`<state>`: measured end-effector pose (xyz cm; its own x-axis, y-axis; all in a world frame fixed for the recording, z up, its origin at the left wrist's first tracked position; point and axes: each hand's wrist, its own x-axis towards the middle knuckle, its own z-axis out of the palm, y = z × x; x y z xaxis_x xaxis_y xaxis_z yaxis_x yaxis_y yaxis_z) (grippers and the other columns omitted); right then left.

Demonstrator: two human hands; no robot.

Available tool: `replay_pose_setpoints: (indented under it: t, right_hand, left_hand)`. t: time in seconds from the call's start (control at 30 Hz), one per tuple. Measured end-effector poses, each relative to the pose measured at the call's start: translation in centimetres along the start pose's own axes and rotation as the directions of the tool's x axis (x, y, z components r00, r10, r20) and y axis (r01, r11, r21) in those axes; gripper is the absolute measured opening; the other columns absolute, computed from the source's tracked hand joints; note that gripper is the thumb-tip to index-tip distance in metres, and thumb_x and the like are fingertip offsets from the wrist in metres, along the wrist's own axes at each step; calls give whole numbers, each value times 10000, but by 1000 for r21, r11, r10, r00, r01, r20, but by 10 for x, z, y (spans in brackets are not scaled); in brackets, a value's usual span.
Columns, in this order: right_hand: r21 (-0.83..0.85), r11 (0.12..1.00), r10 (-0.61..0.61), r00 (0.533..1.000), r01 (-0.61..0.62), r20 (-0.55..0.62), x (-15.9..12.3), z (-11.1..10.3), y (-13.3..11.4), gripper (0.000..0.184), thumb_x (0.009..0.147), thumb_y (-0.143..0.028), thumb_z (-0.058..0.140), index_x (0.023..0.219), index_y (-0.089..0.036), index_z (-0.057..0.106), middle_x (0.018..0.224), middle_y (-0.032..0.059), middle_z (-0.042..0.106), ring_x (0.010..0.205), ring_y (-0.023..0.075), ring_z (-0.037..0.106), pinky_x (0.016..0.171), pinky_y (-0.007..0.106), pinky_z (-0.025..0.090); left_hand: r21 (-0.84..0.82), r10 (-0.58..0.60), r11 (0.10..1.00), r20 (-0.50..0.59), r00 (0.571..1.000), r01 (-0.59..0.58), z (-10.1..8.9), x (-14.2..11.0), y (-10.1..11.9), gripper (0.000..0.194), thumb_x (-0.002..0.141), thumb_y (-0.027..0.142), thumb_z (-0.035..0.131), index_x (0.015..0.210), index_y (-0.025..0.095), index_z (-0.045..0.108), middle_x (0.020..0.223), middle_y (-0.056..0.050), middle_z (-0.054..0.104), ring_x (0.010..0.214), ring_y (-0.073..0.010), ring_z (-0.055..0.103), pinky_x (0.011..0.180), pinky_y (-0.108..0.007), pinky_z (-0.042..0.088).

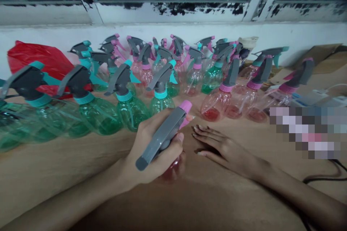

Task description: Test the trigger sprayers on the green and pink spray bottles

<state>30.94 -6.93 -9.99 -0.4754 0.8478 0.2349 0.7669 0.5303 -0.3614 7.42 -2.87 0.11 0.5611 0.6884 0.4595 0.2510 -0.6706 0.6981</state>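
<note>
While the left hand [145, 139] grips a rounded, translucent red plastic spray bottle [166, 133], the right hand [223, 147] lies open nearby.

I get a dim, cool feed, lit perhaps from overhead, with glints on green spray bottles [132, 115], shadow under the right hand [221, 146], smeared edges and a pixelated patch [309, 133].

We see glossy, see-through plastic bottles [173, 171], smooth matt plastic spray heads [164, 133], a shiny, crinkled plastic bag [40, 56], smooth wood-look table [217, 198], matt cardboard [322, 56], rough, flaking window frame [130, 12].
</note>
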Motion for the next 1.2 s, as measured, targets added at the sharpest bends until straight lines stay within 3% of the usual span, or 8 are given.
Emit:
replay_pose_setpoints:
  t: [0.13,0.33,0.63,0.77,0.97,1.2]
  right_hand:
    - [-6,1000,-6,1000,6,11,0,0,1,504,919,-360,510,1384,-192,416,1415,76,460,1335,231,372,1101,460,337]
    - [-6,1000,-9,1000,9,3,0,0,0,489,928,-362,491,1380,-187,420,1416,83,460,1335,227,373,1100,467,336]
    - [19,1000,-11,1000,12,-25,-1,2,1,495,918,-371,506,1378,-207,425,1412,73,466,1328,229,385,1097,467,339]
    - [29,999,-12,999,13,-41,-1,2,1,480,918,-362,507,1372,-224,435,1398,67,484,1320,230,398,1094,472,342]
    - [10,1000,-8,1000,8,-20,-1,1,0,486,919,-365,506,1374,-214,429,1409,62,472,1330,227,383,1097,468,339]
    - [29,1000,-8,1000,8,-20,-1,1,1,492,919,-361,507,1383,-220,419,1413,67,467,1333,228,377,1100,467,336]
  left_hand:
    - [-12,15,1000,-8,1000,-15,-1,1,2,235,746,103,518,897,280,551,889,15,619,732,-168,604,713,-318,522]
    - [-1,37,999,-10,999,-37,-2,4,4,195,746,83,507,841,252,519,741,28,542,622,-150,549,615,-306,483]
    - [6,16,1000,13,1000,-16,-3,2,4,140,778,135,479,828,254,533,772,-1,577,697,-179,597,639,-334,501]
    - [44,15,999,-15,1000,-14,-2,2,2,195,761,147,504,899,281,537,764,14,573,612,-162,553,621,-322,520]
    - [5,20,1000,-17,1000,-20,0,2,2,236,754,123,514,931,272,562,880,-6,610,745,-181,607,707,-324,522]
    - [-16,21,1000,-8,1000,-22,1,1,-1,274,760,116,514,975,279,564,886,-3,602,731,-175,607,715,-332,516]
